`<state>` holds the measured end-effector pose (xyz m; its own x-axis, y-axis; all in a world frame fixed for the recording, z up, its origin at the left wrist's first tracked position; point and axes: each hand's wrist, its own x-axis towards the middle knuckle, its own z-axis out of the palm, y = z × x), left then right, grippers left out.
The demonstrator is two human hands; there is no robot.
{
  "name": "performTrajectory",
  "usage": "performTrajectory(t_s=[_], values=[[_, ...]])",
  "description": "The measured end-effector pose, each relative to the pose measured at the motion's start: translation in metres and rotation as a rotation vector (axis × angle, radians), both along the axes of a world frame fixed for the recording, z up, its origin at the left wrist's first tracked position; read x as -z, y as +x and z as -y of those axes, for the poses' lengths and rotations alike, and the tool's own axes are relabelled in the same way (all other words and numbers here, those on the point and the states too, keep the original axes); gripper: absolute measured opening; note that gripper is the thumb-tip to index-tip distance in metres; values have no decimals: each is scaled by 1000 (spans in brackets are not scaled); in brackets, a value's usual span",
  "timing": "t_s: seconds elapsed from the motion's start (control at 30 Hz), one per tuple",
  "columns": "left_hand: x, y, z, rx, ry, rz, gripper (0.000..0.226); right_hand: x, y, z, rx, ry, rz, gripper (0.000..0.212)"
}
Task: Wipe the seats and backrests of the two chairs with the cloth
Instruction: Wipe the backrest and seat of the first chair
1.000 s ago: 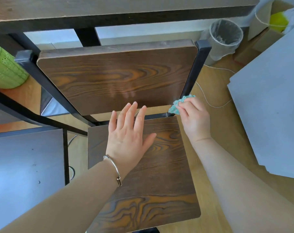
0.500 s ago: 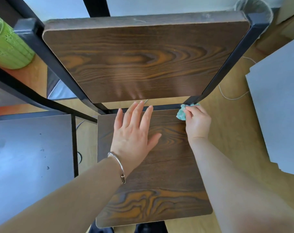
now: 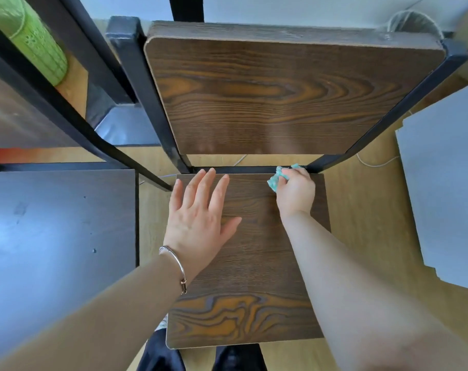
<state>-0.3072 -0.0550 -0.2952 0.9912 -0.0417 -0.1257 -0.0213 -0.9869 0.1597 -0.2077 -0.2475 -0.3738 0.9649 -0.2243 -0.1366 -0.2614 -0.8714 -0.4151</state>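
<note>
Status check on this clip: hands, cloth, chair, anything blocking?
Right hand grips teal cloth at back right corner of seat. Left hand flat on seat. Nothing blocking the backrest.

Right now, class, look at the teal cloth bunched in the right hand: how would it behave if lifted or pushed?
The cloth is probably floppy and light: it crumples into a small wad in the right hand. Pushed, it would likely glide easily, as the seat looks smooth and glossy.

Teal cloth; brown wood-grain seat; black frame.
</note>
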Motion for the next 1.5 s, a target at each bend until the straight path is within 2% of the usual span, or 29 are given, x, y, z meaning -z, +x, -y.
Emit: performTrajectory(t_s=[0.73,1.07,1.3,1.4,1.5], values=[[0,-58,-128,-272,12,-36,74,5,-36,-165,-179,125,-20,26],[1,-76,-151,-298,-2,-25,75,8,-60,-184,-279,143,6,26],[-2,-86,-152,-283,-5,-6,75,10,-96,-191,-326,212,-59,21],[-4,-91,-154,-280,-11,2,75,15,-117,-191,-396,185,-81,10],[-9,-95,-157,-275,-16,-6,76,17,-144,-192,-498,109,-173,11]])
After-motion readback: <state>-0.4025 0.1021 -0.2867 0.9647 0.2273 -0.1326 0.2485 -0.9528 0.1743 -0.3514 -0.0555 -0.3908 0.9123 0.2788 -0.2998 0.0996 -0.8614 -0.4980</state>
